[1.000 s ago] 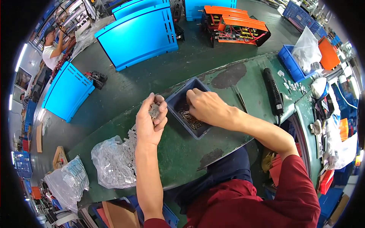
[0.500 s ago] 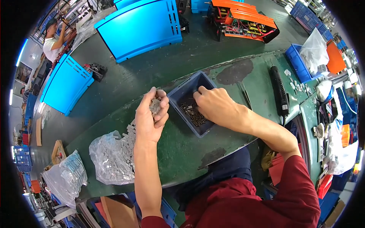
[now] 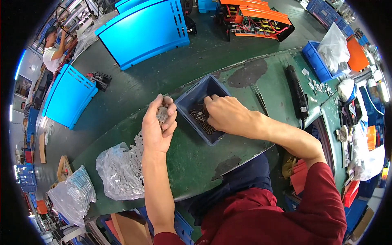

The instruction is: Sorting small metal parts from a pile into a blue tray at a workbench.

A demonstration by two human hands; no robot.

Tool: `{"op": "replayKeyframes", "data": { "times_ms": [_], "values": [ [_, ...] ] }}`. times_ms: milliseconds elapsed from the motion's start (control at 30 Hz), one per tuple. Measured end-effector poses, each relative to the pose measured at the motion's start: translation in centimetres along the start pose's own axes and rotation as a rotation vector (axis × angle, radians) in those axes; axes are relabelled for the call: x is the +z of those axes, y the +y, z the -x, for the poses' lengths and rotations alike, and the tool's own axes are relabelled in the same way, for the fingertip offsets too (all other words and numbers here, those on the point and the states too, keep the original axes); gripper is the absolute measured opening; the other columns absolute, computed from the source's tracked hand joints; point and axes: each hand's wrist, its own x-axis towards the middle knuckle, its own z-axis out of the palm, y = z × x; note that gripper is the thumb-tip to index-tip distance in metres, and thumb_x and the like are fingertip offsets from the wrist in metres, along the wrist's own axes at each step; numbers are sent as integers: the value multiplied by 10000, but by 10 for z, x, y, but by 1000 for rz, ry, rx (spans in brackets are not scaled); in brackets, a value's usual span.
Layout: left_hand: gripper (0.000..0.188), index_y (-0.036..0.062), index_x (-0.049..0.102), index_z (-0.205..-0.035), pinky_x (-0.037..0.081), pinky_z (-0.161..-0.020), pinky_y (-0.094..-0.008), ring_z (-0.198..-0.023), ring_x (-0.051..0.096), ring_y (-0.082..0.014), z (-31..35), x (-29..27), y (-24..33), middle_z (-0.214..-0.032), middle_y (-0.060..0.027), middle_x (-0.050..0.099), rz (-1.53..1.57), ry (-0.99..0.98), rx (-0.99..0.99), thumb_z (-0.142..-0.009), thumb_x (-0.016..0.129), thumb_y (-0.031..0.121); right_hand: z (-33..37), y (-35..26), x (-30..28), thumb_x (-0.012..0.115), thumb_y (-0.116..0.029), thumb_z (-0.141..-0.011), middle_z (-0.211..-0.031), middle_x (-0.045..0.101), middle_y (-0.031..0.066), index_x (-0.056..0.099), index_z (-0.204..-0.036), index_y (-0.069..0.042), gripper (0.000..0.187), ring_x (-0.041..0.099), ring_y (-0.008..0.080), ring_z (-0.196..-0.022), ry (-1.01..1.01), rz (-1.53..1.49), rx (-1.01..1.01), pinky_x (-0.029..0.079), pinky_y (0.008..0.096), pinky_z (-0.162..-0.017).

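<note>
My left hand (image 3: 158, 126) is raised left of the bin, its fingers curled round several small grey metal pieces (image 3: 162, 115). A dark blue plastic bin (image 3: 182, 101) stands on the green worktop, with a heap of small brass-coloured screws (image 3: 203, 122) in it. Into this bin reaches my right hand (image 3: 226, 114), fingers bent down and pinched at the screws. Its fingertips are partly hidden, and I cannot make out what lies between them. By my left forearm a clear plastic bag (image 3: 116, 171) spills many grey metal blocks (image 3: 136, 157) onto the worktop.
A black electric screwdriver (image 3: 297, 92) and tweezers (image 3: 260, 100) lie to the right. Beyond is a blue tray (image 3: 316, 61) with a plastic bag. Blue housings (image 3: 143, 34) and an orange-cased device (image 3: 257, 20) stand at the back. Another person (image 3: 53, 53) works at far left.
The whole view has shifted slightly. My right hand's fingers have moved a little lower among the screws in the bin. My left hand keeps its hold on the metal pieces.
</note>
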Motion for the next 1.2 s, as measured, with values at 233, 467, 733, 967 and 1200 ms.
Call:
{"op": "replayKeyframes", "data": {
  "times_ms": [233, 467, 733, 967, 1200],
  "values": [
    [260, 59, 610, -963, 195, -355, -186, -465, 323, -22, 0, -2, 1, -737, 7, 531, 1, -6, 13, -1058, 527, 286, 1, 2, 0, 634, -100, -858, -909, 580, 216, 565, -986, 77, 230, 632, 385, -777, 15, 66, 24, 534, 465, -674],
    [256, 58, 609, -964, 204, -355, -187, -463, 327, -24, 1, -4, 1, -733, 5, 537, 4, 6, 18, -1057, 528, 283, 0, -2, 1, 649, -93, -869, -905, 577, 200, 564, -989, 65, 216, 639, 358, -756, 60, 137, -29, 531, 453, -627],
    [290, 40, 625, -982, 201, -385, -193, -474, 362, -28, -1, -6, -2, -756, -17, 570, -11, -10, 21, -1043, 551, 314, -6, -8, 4, 619, -82, -868, -861, 589, 175, 581, -953, 25, 142, 645, 371, -762, 26, -48, -179, 542, 449, -662],
    [289, 36, 624, -981, 205, -382, -191, -472, 367, -28, 0, -5, 0, -761, -22, 574, 4, -15, 27, -1038, 560, 311, 5, 12, -19, 616, -96, -911, -958, 592, 176, 627, -1018, 6, 149, 640, 383, -814, 46, -7, -129, 542, 464, -704],
    [282, 33, 624, -980, 217, -378, -189, -471, 378, -27, -1, -7, -2, -765, -21, 579, -4, -5, 9, -1033, 566, 303, 1, 13, -22, 645, -131, -923, -971, 617, 160, 642, -990, -12, 137, 652, 386, -832, 115, -40, -73, 542, 474, -719]
  ]
}}
